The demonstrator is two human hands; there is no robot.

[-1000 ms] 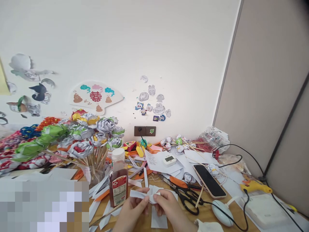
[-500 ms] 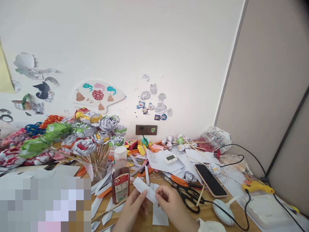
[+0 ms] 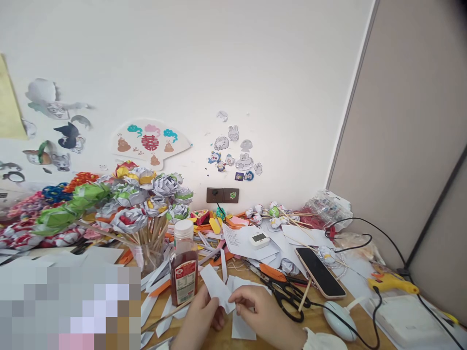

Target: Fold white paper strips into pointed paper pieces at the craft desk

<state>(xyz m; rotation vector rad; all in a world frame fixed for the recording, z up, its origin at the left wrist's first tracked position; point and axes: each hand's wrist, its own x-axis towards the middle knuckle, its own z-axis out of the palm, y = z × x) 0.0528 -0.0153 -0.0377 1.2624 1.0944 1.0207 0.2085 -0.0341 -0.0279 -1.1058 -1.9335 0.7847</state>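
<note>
A white paper strip (image 3: 212, 282) is pinched between the thumb and fingers of my left hand (image 3: 200, 311), its upper end pointing up and left. My right hand (image 3: 257, 306) has curled fingers, with thumb and forefinger at the strip's lower right end. Part of that end is hidden by the fingers. Below the hands another white paper piece (image 3: 243, 329) lies on the wooden table. Just left of the strip stands a bottle (image 3: 184, 272) of reddish-brown liquid with a white cap. Black-handled scissors (image 3: 288, 296) lie beyond my right hand.
Paper flowers on sticks (image 3: 149, 214) stand at the left in a clear container. A white timer (image 3: 259, 238) sits on papers behind the hands. On the right are a phone (image 3: 321, 272), a white mouse (image 3: 340, 320), a yellow glue gun (image 3: 394, 285) and loose black cables.
The paper strip has turned steeper in my left hand. My right hand has shifted slightly right, its forefinger now straighter along the strip's end. The view has moved a little.
</note>
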